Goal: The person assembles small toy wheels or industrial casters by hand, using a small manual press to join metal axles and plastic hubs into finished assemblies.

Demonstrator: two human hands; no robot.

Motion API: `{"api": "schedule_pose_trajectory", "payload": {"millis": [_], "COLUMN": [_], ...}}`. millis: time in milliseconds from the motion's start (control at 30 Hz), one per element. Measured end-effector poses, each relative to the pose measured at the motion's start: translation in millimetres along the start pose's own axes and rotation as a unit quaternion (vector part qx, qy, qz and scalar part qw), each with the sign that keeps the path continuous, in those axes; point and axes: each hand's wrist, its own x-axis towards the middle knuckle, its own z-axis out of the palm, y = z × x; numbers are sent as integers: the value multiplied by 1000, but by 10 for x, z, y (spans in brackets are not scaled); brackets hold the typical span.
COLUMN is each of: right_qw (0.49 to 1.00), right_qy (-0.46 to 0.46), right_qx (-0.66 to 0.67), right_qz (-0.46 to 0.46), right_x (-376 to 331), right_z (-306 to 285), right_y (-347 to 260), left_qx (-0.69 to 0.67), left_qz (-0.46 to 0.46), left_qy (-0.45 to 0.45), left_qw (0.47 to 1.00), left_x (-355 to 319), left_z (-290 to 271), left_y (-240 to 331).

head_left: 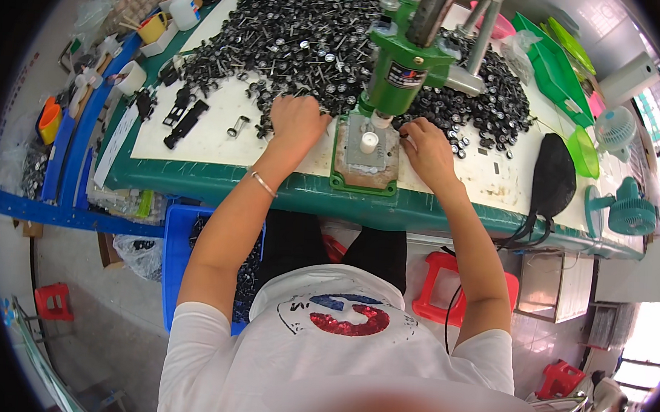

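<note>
Left hand [297, 121] sits curled among small black parts [295, 38]; right hand [426, 148] pinches one beside the green press [391, 74]. White worktop [205, 142], green-edged, fans [625, 205] right, blue bin [178, 257] below.

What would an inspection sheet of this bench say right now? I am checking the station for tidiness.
Surface: white sheet over a green-edged bench, stained near the front.
Job's things: green bench press on its base plate; large heap of small black parts behind it.
Clutter: black bag, green trays, bottles and cups at far left.
Hands: left hand at the heap's edge; right hand beside the press base, pinching a small part.
Cables: black cord hanging off the front edge.
Surroundings: blue crate, red stools, two small fans.
</note>
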Motion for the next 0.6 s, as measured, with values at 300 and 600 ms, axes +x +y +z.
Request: {"api": "schedule_pose_trajectory", "payload": {"millis": [300, 600], "right_qw": [995, 936], "right_qy": [16, -45], "right_qx": [62, 340], "right_qz": [81, 76], "right_x": [41, 145], "right_z": [15, -217], "right_y": [51, -601], "left_qx": [-58, -622], "left_qz": [31, -59], "left_qy": [85, 1], "left_qw": [994, 781], "left_x": [-139, -372], "left_z": [86, -162], "left_y": [-60, -32]}}
